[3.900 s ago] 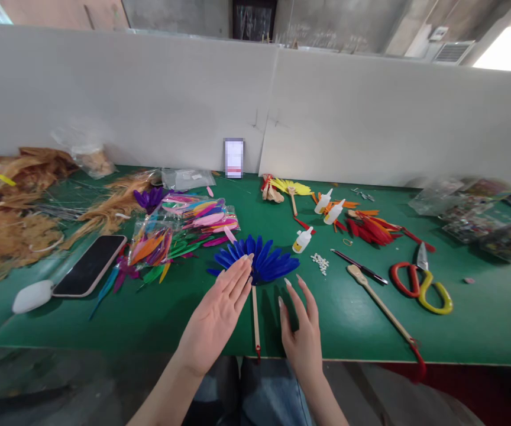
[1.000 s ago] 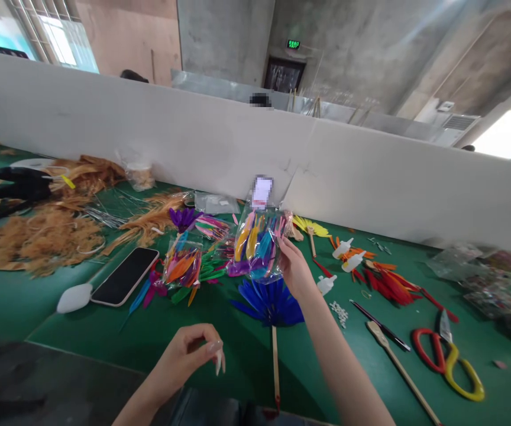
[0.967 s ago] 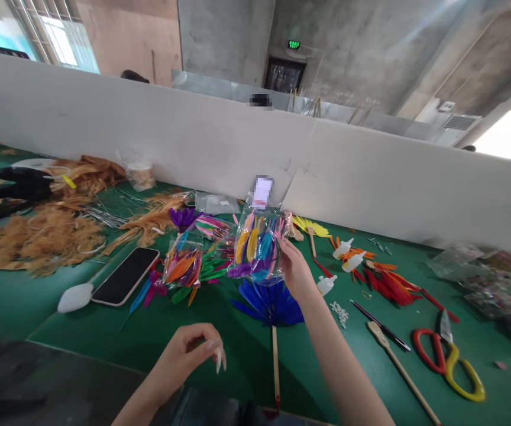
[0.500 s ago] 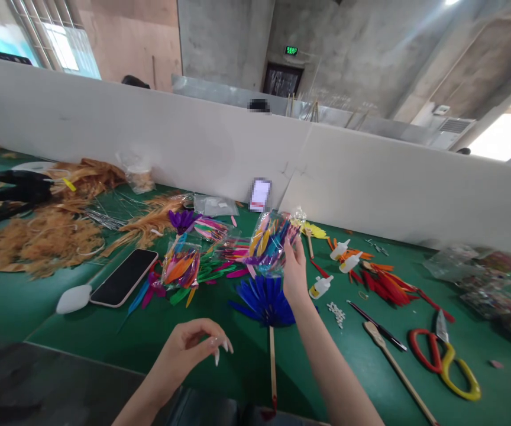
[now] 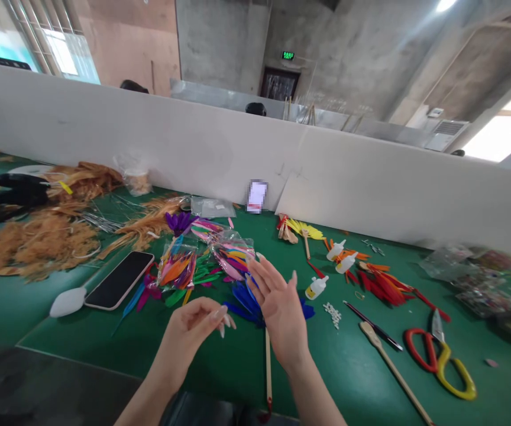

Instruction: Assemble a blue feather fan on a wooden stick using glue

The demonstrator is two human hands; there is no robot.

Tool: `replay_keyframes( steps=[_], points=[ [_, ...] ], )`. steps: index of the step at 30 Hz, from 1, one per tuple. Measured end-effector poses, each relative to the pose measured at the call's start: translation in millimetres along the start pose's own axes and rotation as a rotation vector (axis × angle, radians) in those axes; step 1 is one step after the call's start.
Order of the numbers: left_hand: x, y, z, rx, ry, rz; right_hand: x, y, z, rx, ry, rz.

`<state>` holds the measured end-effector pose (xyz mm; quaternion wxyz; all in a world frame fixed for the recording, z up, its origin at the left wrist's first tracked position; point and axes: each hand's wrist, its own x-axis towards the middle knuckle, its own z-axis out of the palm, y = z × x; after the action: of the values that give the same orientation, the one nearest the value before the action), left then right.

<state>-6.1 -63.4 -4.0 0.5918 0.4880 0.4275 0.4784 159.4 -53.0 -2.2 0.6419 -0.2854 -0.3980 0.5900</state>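
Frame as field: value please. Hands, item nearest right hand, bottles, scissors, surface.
left hand: fingers curled, nothing visible in it
right hand: open, palm showing, partly hiding nearest item
nearest item: blue feather fan, thin wooden handle
bottles: three small white plastic bottles, right of fan
tool: metal scissors with red and yellow handles
surface: green tabletop

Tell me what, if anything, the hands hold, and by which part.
Nothing visibly held: left hand curled, right hand open in front of the blue feather fan.

Free tabletop [image 5: 344,361] left of wooden stick [image 5: 394,370], blue fan [image 5: 243,300] in the way beneath right fingers [image 5: 269,273].
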Motion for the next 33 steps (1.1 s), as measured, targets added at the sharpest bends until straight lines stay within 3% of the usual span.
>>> replay_keyframes(
  steps=[4,10,20,28,33],
  points=[
    [9.3,-0.5,35.8,-0.115,0.112,0.06,-6.2,-9.7,8.4,0.2,0.104,-0.094],
    [13.4,-9.7,74.8,-0.401,-0.081,-0.096,-5.2,-8.4,18.0,0.143,0.082,-0.14],
    [6.5,-16.8,87.6,-0.489,-0.012,-0.186,-4.2,-19.0,25.7,0.125,0.08,-0.183],
    [-1.4,-9.8,91.6,-0.476,-0.136,-0.181,-8.4,-37.9,28.5,0.054,0.137,-0.231],
    [3.9,-0.2,102.5,-0.426,0.016,-0.094,-20.4,-32.0,34.5,0.142,0.102,-0.194]
  ],
)
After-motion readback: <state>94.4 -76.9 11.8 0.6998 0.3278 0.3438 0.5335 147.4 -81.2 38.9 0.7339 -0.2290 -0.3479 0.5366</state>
